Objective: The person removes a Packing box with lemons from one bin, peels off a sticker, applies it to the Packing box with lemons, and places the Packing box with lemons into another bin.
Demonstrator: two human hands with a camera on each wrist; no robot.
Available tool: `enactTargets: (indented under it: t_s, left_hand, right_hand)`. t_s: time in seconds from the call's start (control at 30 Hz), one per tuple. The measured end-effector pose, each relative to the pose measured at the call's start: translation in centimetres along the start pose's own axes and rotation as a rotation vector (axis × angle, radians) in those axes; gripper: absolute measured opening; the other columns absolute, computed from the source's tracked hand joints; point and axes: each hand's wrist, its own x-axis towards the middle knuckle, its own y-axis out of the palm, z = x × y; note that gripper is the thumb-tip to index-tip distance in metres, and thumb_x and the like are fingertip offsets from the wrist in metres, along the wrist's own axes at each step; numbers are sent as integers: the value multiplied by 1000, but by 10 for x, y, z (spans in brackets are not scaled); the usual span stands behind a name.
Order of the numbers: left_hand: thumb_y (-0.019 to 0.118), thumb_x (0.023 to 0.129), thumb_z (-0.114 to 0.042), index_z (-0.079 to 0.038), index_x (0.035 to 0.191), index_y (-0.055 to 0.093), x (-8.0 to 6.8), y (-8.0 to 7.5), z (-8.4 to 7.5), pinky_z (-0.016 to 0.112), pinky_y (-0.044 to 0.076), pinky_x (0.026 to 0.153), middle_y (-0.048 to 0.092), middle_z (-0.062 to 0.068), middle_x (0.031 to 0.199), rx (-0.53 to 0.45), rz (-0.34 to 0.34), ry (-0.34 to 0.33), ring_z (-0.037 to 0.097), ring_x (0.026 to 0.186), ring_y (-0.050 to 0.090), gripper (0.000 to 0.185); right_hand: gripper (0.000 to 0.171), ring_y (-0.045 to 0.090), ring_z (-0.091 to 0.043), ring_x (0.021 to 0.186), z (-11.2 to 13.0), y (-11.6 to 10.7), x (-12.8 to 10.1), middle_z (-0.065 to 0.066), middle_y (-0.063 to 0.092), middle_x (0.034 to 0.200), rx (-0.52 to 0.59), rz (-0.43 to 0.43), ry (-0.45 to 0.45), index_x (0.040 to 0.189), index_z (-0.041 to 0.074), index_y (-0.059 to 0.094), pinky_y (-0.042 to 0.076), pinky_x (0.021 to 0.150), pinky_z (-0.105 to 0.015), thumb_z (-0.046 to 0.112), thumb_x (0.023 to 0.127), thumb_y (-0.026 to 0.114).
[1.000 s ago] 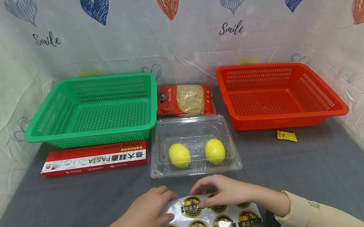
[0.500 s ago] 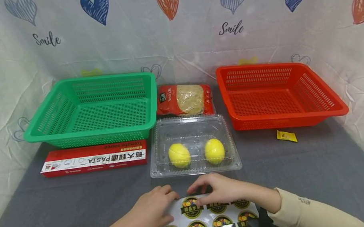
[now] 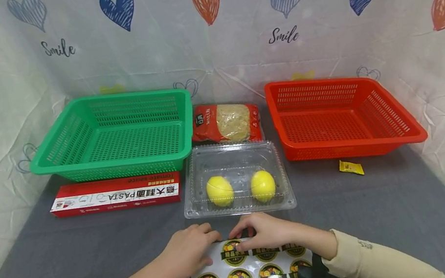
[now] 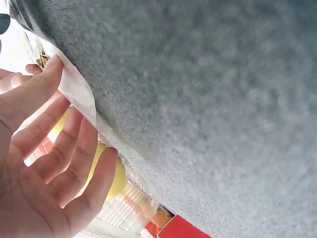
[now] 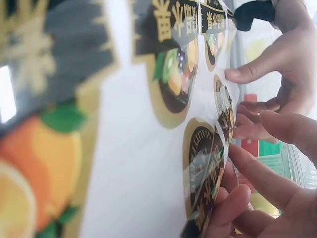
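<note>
1. At the bottom centre of the frame lies the sticker sheet I am working on, its upper left patch bare white, with rows of round stickers beside and below that patch.
2. Over the last second my left hand has edged rightward and my right hand leftward, so the gap between them along the sheet's upper edge has narrowed.
3. My left fingers are loosely bent and spread; the thumb lies at the sheet's surface and the other tips sit by its upper edge, with no firm grip showing.
4. My right fingers curve about the upper edge, thumb and forefinger parted, near the leftmost upper-row sticker. I cannot tell whether they pinch anything.
5. I judge that both hands are now concentrated on that one edge; every sticker I can see appears to be on the sheet, though whether a corner has lifted is unclear.
6. At mid-frame, the clear box with two lemons inside lies where it was, untouched.
</note>
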Motion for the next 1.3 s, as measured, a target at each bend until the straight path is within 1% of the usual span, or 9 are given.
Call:
enactTargets:
  t_s: [0.23,0.43,0.7,0.8,0.97,1.1,1.3]
  left_hand:
    - [81,66,-21,-19,102,67,3,-2,1,27,44,50,54,-5,82,3,12,-17,16,77,56,39]
    - [80,67,-21,-20,101,67,4,-1,1,26,43,49,53,-6,80,7,19,-22,16,75,55,37]
    - [80,69,-20,-21,100,66,4,-1,0,25,41,47,52,-7,79,24,12,-27,15,73,55,34]
    - [79,69,-20,-21,100,66,4,-1,0,25,41,48,53,-7,80,18,13,-29,15,72,54,34]
    - [79,69,-20,-21,100,66,4,-1,0,25,41,48,53,-7,81,16,14,-37,15,73,54,33]
    - [79,70,-20,-21,100,66,4,0,-1,26,42,48,52,-6,81,27,11,-41,16,74,54,33]
    - [79,70,-20,-21,100,67,3,0,-2,26,42,49,53,-5,82,37,4,-44,15,72,53,33]
  right_hand:
    - [25,46,-3,69,1,0,1,6,59,94,-14,0,15,106,12,67,41,62,-20,24,84,66]
    - [22,46,-4,67,1,1,1,7,59,92,3,-12,13,104,12,67,41,61,-20,23,85,65]
    - [8,51,-5,65,0,3,3,10,59,83,89,-23,5,93,14,65,43,59,-20,17,85,64]
    - [5,51,-6,64,0,4,4,8,60,80,113,-23,-10,91,12,64,44,60,-20,12,85,63]
    - [7,51,-5,62,2,4,4,6,60,77,176,1,-3,88,10,63,43,58,-20,4,87,59]
    - [8,51,-5,63,2,4,3,5,59,77,242,17,15,87,9,62,42,57,-19,2,88,57]
    - [5,54,-10,69,2,2,0,1,59,79,339,38,8,90,3,61,43,58,-20,2,88,57]
